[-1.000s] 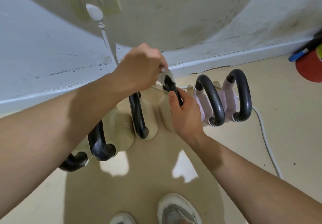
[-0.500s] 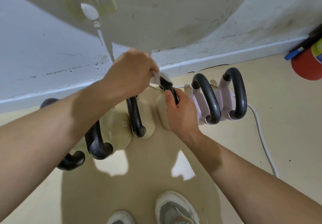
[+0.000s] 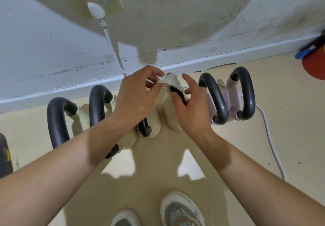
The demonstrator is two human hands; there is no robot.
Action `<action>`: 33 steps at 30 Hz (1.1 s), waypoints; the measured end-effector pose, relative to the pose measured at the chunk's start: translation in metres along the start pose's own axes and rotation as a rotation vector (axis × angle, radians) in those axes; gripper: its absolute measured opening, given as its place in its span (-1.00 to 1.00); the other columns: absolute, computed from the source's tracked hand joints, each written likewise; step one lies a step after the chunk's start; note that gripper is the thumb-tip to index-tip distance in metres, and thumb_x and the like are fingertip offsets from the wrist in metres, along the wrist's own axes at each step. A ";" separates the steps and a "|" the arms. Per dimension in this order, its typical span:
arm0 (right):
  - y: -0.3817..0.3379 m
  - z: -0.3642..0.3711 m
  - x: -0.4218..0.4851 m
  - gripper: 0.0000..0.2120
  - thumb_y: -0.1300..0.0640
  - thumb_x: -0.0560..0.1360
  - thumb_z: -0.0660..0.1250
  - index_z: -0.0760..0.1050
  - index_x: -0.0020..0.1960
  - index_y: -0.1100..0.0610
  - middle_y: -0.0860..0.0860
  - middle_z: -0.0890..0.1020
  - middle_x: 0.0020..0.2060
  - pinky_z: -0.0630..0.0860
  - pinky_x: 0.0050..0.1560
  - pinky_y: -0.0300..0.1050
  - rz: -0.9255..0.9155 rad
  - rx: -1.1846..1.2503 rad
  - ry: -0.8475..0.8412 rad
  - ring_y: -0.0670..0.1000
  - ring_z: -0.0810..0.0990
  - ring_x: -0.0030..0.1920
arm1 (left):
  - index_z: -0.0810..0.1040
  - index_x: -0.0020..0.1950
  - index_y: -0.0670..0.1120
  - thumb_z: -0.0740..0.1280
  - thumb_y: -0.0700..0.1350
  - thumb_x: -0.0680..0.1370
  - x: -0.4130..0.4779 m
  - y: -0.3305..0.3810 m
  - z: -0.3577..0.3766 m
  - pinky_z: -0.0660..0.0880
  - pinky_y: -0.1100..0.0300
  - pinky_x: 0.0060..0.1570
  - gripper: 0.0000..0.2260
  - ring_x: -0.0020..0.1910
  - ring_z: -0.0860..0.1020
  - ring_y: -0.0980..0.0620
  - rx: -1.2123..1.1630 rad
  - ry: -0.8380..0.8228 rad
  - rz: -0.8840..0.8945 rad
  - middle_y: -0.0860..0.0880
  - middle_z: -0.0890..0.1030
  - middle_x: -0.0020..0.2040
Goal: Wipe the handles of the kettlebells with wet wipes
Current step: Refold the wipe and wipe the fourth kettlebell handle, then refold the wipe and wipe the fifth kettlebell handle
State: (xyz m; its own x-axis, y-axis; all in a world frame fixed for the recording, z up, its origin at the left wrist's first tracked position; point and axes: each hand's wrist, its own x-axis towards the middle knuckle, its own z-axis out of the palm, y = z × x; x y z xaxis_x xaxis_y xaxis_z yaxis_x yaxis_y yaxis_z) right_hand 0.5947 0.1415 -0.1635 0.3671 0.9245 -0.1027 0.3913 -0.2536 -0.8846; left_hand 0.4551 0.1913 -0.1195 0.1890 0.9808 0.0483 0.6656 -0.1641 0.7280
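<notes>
While the left hand [image 3: 135, 101] reaches across, wrist bent, and pinches the wet wipe [image 3: 171, 80] draped over the top of the black handle [image 3: 178, 95] of the middle kettlebell [image 3: 173, 120], the right hand [image 3: 193, 109] stays unclenched, fingers spread, thumb resting on that handle.

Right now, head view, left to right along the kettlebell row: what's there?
first black looped handle on cream kettlebell → second such handle → left hand → crumpled white wet wipe → right hand → black handle on lilac kettlebell → next lilac-kettlebell handle → white cable

Handles [image 3: 213, 95] matt black, rubbery; wipe [image 3: 171, 81] crumpled white cloth.
</notes>
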 end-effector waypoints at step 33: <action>-0.009 -0.108 -0.011 -0.78 0.26 0.58 0.23 0.57 0.08 0.38 0.16 0.62 -0.20 0.53 -0.26 -0.02 0.423 0.609 -0.119 0.11 0.58 -0.28 | 0.69 -0.18 -0.07 0.33 0.03 0.59 -0.006 0.065 0.039 0.52 0.24 -0.24 -0.74 -0.29 0.64 0.06 -0.514 -0.480 -0.549 -0.01 0.66 -0.33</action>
State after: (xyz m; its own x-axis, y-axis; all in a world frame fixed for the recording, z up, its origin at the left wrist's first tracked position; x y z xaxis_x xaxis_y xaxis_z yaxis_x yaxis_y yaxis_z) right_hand 0.6783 0.1026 -0.1052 0.2748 0.8167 -0.5075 -0.3115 -0.4237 -0.8506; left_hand 0.5253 0.1707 -0.0988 0.2979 0.7382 -0.6052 0.3675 0.4964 0.7864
